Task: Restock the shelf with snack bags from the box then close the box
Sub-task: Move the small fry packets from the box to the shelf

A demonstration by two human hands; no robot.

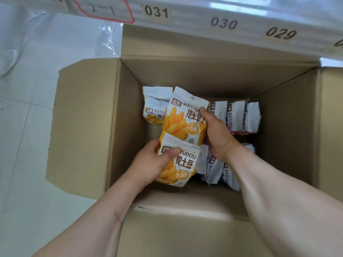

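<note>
An open cardboard box (89,127) stands on the floor below the shelf edge (222,19). Inside it, my left hand (152,162) grips a yellow-and-white snack bag (183,169) near the front left, thumb across its top. My right hand (215,134) holds a second snack bag (181,119) just behind it, fingers curled round its right edge. More bags (156,110) lie at the back left, and several stand on edge along the right side (239,115) and front right (215,167) of the box.
The white shelf edge carries number labels 031 (156,11), 030 (223,23) and 029 (280,33). All the box flaps are folded outward; the near one (185,232) lies under my arms. White tiled floor (24,145) lies to the left, with clear plastic wrap (106,39) behind.
</note>
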